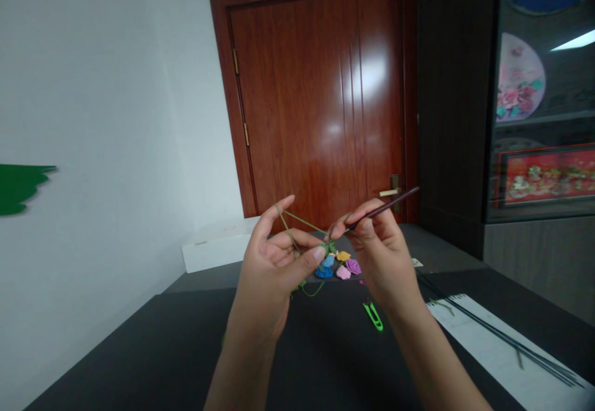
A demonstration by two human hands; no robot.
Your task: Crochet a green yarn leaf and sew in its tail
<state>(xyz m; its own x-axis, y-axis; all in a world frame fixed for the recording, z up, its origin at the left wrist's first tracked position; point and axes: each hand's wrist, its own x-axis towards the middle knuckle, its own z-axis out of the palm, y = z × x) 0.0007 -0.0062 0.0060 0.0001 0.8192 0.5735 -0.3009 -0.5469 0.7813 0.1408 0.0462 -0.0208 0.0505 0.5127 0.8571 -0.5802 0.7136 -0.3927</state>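
One left hand point(276, 265), one right hand point(383, 262), one hook point(388, 208), one green yarn piece point(328, 248). At least five flowers point(353, 266): two blue, one yellow, one purple, one pink. Near right: one pair of snips point(373, 317), one notepad point(502, 361). Far: one box point(214, 253) left, one door point(297, 101), two hinges point(246, 134), one handle point(389, 193); right, at least three pictures point(548, 176).

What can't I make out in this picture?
All in the head view:
Dark stick's thin end: too small, amid the right hand's fingers.
Green yarn piece's full shape: partly covered by the left hand.
Small flowers' exact number: some are overlapped, perhaps hidden, by the hands and yarn.
White pad's near end: cut off by the bottom edge.
Green wall shape's remainder: cut off by the left edge.
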